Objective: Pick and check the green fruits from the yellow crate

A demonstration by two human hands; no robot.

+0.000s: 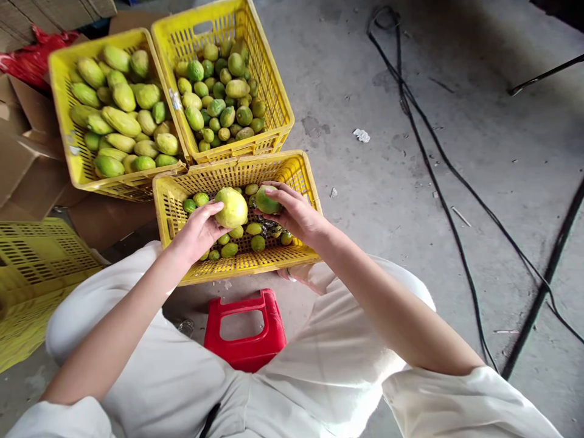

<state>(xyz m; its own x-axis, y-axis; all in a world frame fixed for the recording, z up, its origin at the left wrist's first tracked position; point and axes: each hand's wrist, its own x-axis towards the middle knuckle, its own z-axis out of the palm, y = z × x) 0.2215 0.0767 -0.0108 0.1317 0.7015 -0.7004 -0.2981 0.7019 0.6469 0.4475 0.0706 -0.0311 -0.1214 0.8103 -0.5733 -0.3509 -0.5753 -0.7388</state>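
My left hand (197, 230) grips a large yellow-green fruit (231, 207) over the near yellow crate (237, 173). My right hand (295, 213) holds a smaller green fruit (266, 199) just right of it. Below both hands, several small green and yellow fruits (257, 243) lie on the crate's floor. Two more yellow crates stand behind: the left crate (58, 91) holds large elongated fruits, the right crate (269, 67) holds small round ones.
A red plastic stool (246, 331) sits between my knees. An upturned yellow crate (36, 267) lies at left beside cardboard boxes (22, 170). Black cables (438, 158) run across the concrete floor at right.
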